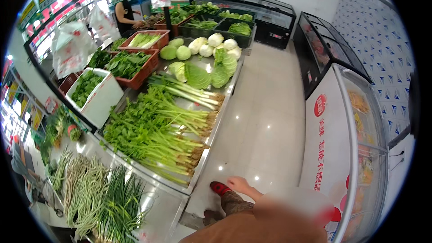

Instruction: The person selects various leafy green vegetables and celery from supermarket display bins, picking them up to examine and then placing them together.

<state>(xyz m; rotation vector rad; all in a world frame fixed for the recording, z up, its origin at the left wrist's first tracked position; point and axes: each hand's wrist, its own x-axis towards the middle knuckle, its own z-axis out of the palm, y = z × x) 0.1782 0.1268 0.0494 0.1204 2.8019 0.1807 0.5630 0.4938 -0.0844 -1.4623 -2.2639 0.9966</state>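
Note:
My right hand (238,184) hangs low with its fingers loosely curled, above the tiled floor and beside my red and black shoe (219,187). Whether it holds anything is hard to tell. My left hand is out of view. Before me, a metal display table (217,126) bears leafy celery (152,128) with its roots towards the aisle, leeks or large scallions (192,92), cabbage leaves (199,75), pale round cabbages (216,39) and green ones (183,53). Long beans (86,189) and thin green stalks (118,202) lie on the nearer metal counter (158,206).
An aisle (266,108) runs between the display table and a white chest freezer (324,135). Black glass-topped freezers (276,23) stand at the back. A white foam box (101,101) and red crates (135,81) hold greens. A person (125,15) stands behind the produce, below hanging plastic bags (72,47).

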